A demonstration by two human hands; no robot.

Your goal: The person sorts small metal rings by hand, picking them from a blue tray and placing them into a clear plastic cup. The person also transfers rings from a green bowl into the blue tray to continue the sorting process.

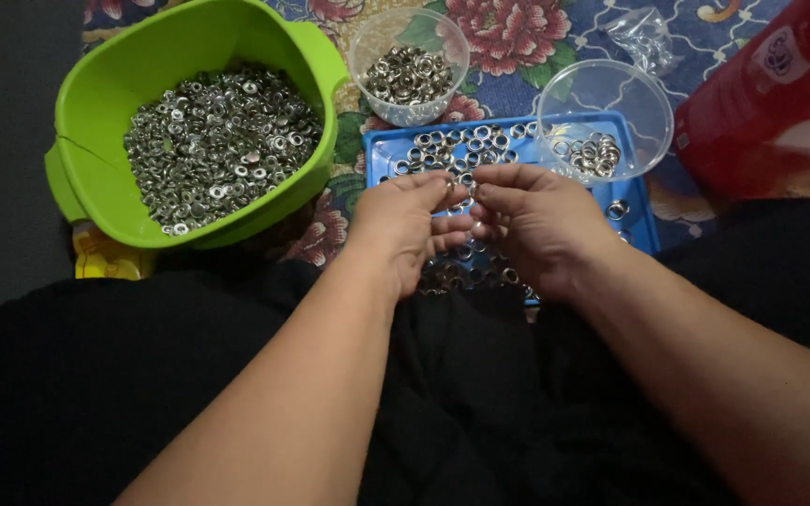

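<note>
While your two hands meet over the blue tray, the fingertips of your left hand and right hand pinch together on a small metal ring held between them; both sets of fingers are curled inward and closed on it, though how many rings they hold cannot be told. Directly beneath your fingers, loose rings lie scattered across the tray, some hidden under your palms. Just beyond your right fingers, a clear cup rests on the tray's far corner with a few rings in its bottom. Beyond your left fingers stands a second clear cup, fuller of rings. Well to the left of your left fingers sits a green tub, heaped with the same metal rings. Far to the right of your right fingers, a red container stands on the flowered cloth.
</note>
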